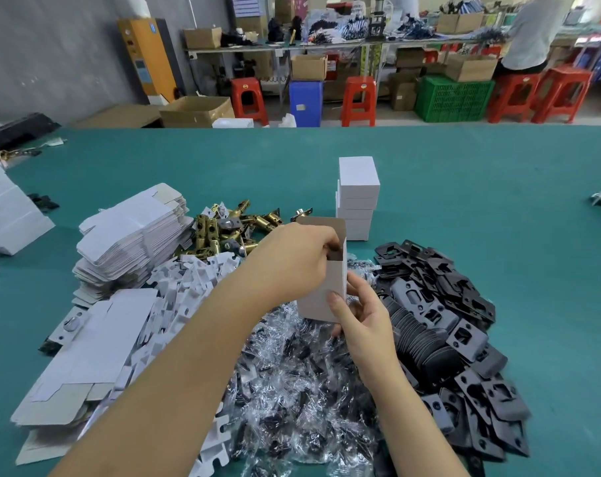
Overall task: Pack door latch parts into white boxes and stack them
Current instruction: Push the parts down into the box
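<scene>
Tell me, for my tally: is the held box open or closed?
Open: the white box has its top flap raised, with the left hand at its mouth.

We are looking through a single head-worn wide-angle camera, facing forward and down across the green table (464, 173). We are seeing both forearms coming up from the bottom edge, close to the lens, while the far workbench (326, 46) and stools are sitting well off at the top.

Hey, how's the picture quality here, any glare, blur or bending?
Head view: even indoor light, soft shadows; glare sparkles on the plastic bags; wide-angle bending curves the green table edge; the hands holding the open box are fairly sharp; the far workbench looks soft.
</scene>
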Available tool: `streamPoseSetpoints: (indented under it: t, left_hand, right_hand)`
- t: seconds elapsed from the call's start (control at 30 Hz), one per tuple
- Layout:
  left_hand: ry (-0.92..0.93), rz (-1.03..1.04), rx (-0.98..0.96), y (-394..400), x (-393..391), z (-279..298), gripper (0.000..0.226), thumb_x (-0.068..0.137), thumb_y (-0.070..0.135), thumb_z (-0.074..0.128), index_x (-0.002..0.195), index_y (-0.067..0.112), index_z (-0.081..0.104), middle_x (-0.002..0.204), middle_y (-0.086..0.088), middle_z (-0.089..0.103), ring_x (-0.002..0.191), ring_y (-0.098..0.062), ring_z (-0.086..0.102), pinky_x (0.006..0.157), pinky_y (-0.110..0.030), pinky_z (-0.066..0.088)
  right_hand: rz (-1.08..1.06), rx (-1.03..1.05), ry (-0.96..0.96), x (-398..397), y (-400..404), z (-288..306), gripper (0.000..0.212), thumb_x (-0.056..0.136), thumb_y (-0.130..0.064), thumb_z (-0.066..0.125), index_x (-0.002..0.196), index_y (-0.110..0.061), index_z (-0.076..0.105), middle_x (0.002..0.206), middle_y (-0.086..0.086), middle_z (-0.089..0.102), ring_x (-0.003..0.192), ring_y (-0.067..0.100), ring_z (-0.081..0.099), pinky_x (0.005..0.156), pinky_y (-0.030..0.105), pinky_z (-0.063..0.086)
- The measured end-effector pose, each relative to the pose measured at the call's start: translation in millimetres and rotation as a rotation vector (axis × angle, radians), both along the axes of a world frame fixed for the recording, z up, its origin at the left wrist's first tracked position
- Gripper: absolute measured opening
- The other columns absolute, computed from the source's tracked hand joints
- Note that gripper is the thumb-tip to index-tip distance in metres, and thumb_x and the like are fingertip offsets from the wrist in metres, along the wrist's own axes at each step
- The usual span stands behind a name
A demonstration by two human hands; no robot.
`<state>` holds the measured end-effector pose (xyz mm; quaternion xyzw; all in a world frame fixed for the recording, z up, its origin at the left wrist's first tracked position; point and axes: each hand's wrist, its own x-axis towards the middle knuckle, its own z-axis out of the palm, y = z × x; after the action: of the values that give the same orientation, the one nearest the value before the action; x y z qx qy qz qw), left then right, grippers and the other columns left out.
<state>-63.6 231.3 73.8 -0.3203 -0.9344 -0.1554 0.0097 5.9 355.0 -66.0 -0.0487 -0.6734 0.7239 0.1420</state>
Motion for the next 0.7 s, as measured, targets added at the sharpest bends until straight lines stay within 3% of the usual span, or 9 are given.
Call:
streamPoseSetpoints:
  t: [0.07, 0.13, 0.23, 0.3, 0.43, 0.53, 0.63, 0.7]
  left_hand:
    - [-0.029, -0.006, 0.151, -5, 0, -3, 0.032, 0.102, 0.011, 0.046, 0.121, 0.023, 0.069, 0.116, 0.006, 0.073, 0.097, -0.004, 0.064, 0.087, -0.026, 0.052]
    - [0.004, 0.014, 0.315, -11, 0, -6, 0.027, 0.101, 0.01, 0.052, 0.114, 0.021, 0.072, 0.103, 0.009, 0.074, 0.076, 0.01, 0.059, 0.069, -0.008, 0.042]
    - [0.131, 0.129, 0.543, -23, -4, -11, 0.02, 0.099, 0.009, 0.058, 0.106, 0.02, 0.073, 0.094, 0.014, 0.063, 0.072, 0.009, 0.053, 0.068, -0.009, 0.037]
    - [0.077, 0.174, 0.596, -32, -6, -19, 0.021, 0.098, 0.014, 0.061, 0.114, 0.025, 0.069, 0.1, 0.017, 0.057, 0.08, 0.005, 0.053, 0.072, -0.007, 0.039]
    - [-0.383, 0.14, 0.625, -44, -3, -41, 0.044, 0.1, 0.017, 0.061, 0.139, 0.034, 0.05, 0.119, 0.023, 0.067, 0.104, 0.004, 0.065, 0.084, -0.019, 0.056]
    - [-0.386, 0.173, 0.619, -45, 1, -56, 0.047, 0.102, 0.013, 0.059, 0.141, 0.035, 0.048, 0.11, 0.03, 0.07, 0.103, 0.011, 0.064, 0.082, -0.014, 0.054]
    - [-0.365, 0.19, 0.629, -46, 2, -62, 0.047, 0.102, 0.012, 0.057, 0.145, 0.031, 0.048, 0.124, 0.016, 0.07, 0.113, 0.002, 0.064, 0.101, -0.038, 0.054]
    - [-0.366, 0.181, 0.633, -47, 3, -63, 0.048, 0.102, 0.012, 0.058, 0.144, 0.033, 0.049, 0.126, 0.014, 0.069, 0.115, 0.0, 0.064, 0.103, -0.042, 0.054]
  right_hand:
    - [-0.005, -0.015, -0.007, -1, 0, -2, 0.036, 0.089, -0.041, 0.07, 0.116, -0.063, 0.062, 0.1, -0.008, 0.073, 0.062, 0.015, 0.059, 0.057, 0.026, 0.053]
    - [-0.014, -0.035, -0.018, -2, 1, -5, 0.039, 0.088, -0.041, 0.07, 0.122, -0.056, 0.063, 0.099, -0.011, 0.073, 0.063, 0.015, 0.06, 0.058, 0.027, 0.054]
    - [-0.023, -0.035, -0.026, -2, 1, -8, 0.047, 0.086, -0.043, 0.071, 0.132, -0.044, 0.06, 0.099, -0.013, 0.074, 0.064, 0.014, 0.062, 0.057, 0.028, 0.055]
    - [-0.026, -0.02, -0.027, -2, 1, -9, 0.051, 0.085, -0.047, 0.07, 0.134, -0.042, 0.059, 0.1, -0.012, 0.073, 0.064, 0.015, 0.062, 0.057, 0.028, 0.055]
    - [-0.028, 0.038, -0.001, -2, 0, -8, 0.039, 0.088, -0.043, 0.069, 0.124, -0.057, 0.06, 0.104, -0.015, 0.072, 0.07, 0.015, 0.064, 0.057, 0.029, 0.055]
    - [-0.047, 0.103, 0.027, -1, -3, -5, 0.048, 0.092, -0.042, 0.07, 0.123, -0.071, 0.05, 0.111, -0.017, 0.069, 0.075, 0.018, 0.066, 0.064, 0.03, 0.06]
    - [-0.051, 0.222, 0.065, 3, -7, -2, 0.079, 0.099, -0.029, 0.068, 0.143, -0.074, 0.02, 0.132, -0.033, 0.048, 0.086, 0.014, 0.07, 0.073, 0.034, 0.064]
    - [-0.044, 0.315, 0.115, 6, -10, 0, 0.086, 0.1, -0.024, 0.066, 0.146, -0.073, 0.012, 0.135, -0.04, 0.04, 0.084, 0.013, 0.068, 0.072, 0.033, 0.064]
